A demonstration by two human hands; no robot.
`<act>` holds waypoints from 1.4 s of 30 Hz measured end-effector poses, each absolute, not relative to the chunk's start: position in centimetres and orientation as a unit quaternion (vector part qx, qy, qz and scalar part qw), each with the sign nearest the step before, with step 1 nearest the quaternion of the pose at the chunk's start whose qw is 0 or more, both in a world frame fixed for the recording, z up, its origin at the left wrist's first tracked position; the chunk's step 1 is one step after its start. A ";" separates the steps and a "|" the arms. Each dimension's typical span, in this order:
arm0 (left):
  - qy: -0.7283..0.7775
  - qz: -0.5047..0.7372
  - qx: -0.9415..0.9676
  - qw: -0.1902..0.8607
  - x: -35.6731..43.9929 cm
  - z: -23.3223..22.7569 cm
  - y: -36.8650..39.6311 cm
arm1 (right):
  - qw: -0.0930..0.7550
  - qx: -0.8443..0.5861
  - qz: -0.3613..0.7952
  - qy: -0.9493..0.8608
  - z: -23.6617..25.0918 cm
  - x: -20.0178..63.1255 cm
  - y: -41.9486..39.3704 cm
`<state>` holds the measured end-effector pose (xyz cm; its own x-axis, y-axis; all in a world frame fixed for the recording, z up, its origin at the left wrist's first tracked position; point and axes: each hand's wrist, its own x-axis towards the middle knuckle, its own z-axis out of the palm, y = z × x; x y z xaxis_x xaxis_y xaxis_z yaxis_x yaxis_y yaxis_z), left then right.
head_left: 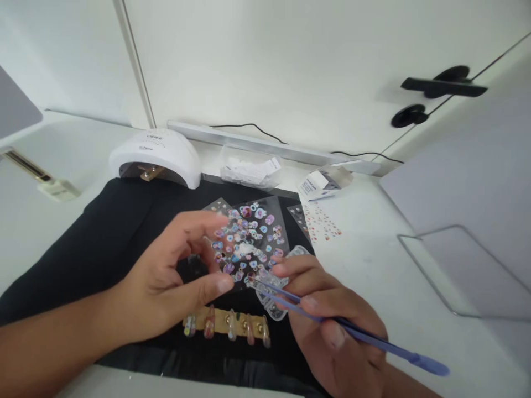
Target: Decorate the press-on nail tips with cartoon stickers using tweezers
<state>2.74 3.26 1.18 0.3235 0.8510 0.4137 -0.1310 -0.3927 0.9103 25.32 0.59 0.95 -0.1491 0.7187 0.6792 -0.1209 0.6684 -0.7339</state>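
Observation:
My right hand grips blue-purple tweezers, with their tips at the lower edge of a clear sheet of nail stickers. Small pink, blue and purple charm pictures cover the sheet. At the sheet's left side, my left hand curves with thumb and index finger apart; its other fingers are partly hidden, so contact with the sheet is unclear. Just below lies a gold strip bearing several decorated nail tips. A clear plastic case is partly covered by the sheet and my right hand.
A black cloth lies under the work. Behind it stand a white nail lamp, a clear bin of white packets and an opened small box. Another sticker sheet lies right; a wire frame is farther right.

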 end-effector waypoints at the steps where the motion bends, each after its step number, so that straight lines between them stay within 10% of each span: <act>1: 0.280 0.511 0.659 0.475 3.0 1.1 3.1 | 0.612 -0.217 0.337 -0.681 0.9 25.4 0.6; 27: 0.353 0.483 0.525 0.605 4.5 1.4 2.0 | 0.567 -0.230 0.346 -0.711 1.6 25.7 0.2; 42: 0.368 0.489 0.695 0.378 4.1 2.0 2.4 | 0.547 -0.266 0.405 -0.683 2.8 25.6 -0.2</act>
